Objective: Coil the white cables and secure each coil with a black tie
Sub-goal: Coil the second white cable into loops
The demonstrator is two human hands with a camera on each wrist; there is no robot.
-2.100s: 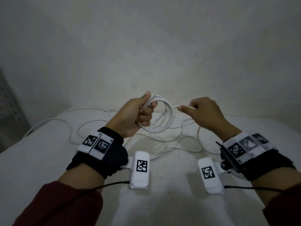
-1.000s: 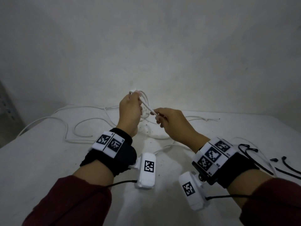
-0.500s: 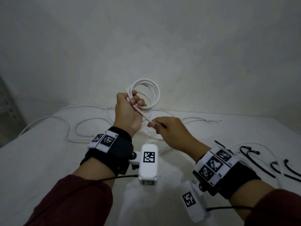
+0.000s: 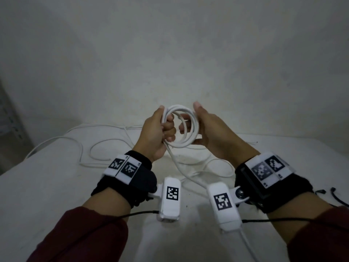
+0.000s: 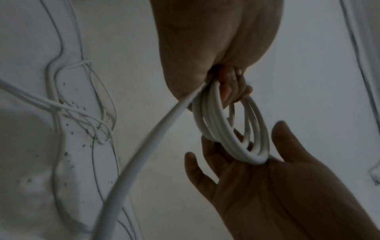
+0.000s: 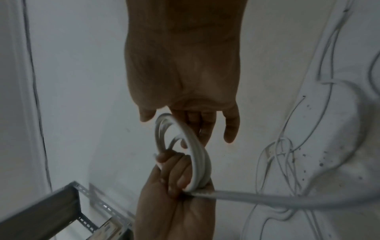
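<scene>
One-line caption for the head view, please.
Left hand grips a white cable coil; open right hand steadies its far side above the table.

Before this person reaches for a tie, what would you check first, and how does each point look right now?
1. Round white cable coil held firmly: ok, the left hand has its fingers curled round one side.
2. Far side of the coil supported: ok, the open right hand rests against it with straight fingers.
3. All the cable wound in: not ok, a loose white tail runs down from the left hand's grip toward the white table.
4. Thin black ties within reach: ok, probably; they lie at the table's right edge, near the right wrist.
5. Coil free of the other thin white cables on the table: cannot tell.
</scene>
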